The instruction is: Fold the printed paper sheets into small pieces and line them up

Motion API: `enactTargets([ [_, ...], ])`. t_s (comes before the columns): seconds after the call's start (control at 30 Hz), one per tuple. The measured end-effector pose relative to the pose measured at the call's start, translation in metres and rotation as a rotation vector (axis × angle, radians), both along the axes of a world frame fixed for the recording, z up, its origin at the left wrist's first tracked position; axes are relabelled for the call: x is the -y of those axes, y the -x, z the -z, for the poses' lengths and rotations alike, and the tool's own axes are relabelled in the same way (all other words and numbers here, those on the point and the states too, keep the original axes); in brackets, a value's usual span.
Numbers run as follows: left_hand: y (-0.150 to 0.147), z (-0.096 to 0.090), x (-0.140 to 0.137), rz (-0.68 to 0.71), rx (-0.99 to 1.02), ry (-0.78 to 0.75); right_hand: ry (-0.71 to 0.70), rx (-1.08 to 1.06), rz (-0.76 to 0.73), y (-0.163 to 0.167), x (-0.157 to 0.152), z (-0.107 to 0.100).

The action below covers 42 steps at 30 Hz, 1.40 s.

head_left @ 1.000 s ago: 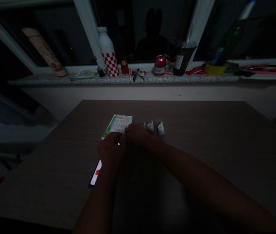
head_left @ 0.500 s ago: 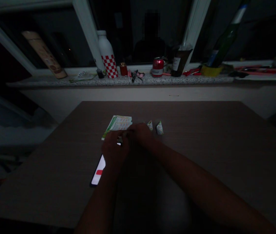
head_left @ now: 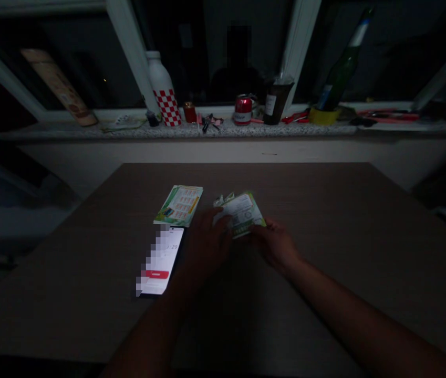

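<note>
A green-and-white printed card (head_left: 242,210), tilted up off the table, is between my two hands. My right hand (head_left: 280,244) pinches its lower right corner, thumb on the face. At its left side, my left hand (head_left: 210,239) has its fingers curled over the edge; their undersides are hidden. Just behind the card, small shiny folded packets (head_left: 223,199) show in part. Left of my hands lies a similar green-and-white card pile (head_left: 181,205). Nearer to me, beside my left forearm, is a phone with a lit screen (head_left: 162,262) and a red button on it.
The brown wooden table (head_left: 325,210) reaches to the wall. On the sill (head_left: 108,134) stand a checkered bottle (head_left: 167,107), a red can (head_left: 242,110), a dark cup (head_left: 273,102), a tan flask (head_left: 63,86) and a green bottle (head_left: 341,73) in a yellow tape roll (head_left: 324,115).
My hands have moved right, away from the card pile, and parted. A card now shows between them. The phone is uncovered, and the view has shifted slightly.
</note>
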<state>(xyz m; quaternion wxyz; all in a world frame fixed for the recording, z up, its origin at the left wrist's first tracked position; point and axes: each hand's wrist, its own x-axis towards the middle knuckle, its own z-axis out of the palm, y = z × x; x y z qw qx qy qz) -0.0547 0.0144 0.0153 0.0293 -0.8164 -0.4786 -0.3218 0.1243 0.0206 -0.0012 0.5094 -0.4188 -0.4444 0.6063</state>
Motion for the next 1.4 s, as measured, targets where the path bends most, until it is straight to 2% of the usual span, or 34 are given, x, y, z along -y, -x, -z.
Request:
enactTargets([
  [0.13,-0.015,0.006,0.011,0.150,-0.062,0.155,0.102,0.004,-0.127,-0.036,0.027,0.004],
  [0.23,-0.023,0.011,0.016,0.289,-0.078,0.287,0.094,0.069,-0.198,-0.061,0.038,0.003],
  [0.33,-0.028,0.014,0.017,0.362,-0.106,0.350,-0.157,0.306,-0.233,-0.079,0.039,0.000],
  [0.4,-0.031,0.015,0.016,0.388,-0.134,0.369,-0.263,0.349,-0.212,-0.085,0.035,-0.001],
  [0.67,-0.051,0.014,0.006,0.526,-0.204,0.392,-0.474,0.527,-0.087,-0.070,0.016,0.007],
  [0.8,-0.043,0.012,0.001,0.513,-0.187,0.429,-0.541,0.568,-0.013,-0.066,0.015,0.016],
  [0.9,-0.027,0.013,-0.001,0.378,-0.124,0.418,-0.564,0.585,-0.058,-0.068,0.015,0.017],
  [1.0,-0.019,0.014,0.001,0.285,-0.142,0.442,-0.573,0.602,-0.064,-0.068,0.014,0.015],
  [1.27,-0.029,0.017,0.005,0.372,-0.178,0.489,-0.590,0.564,-0.096,-0.067,0.019,0.009],
  [1.4,-0.035,0.017,0.005,0.369,-0.163,0.466,-0.583,0.546,-0.079,-0.069,0.021,0.008],
])
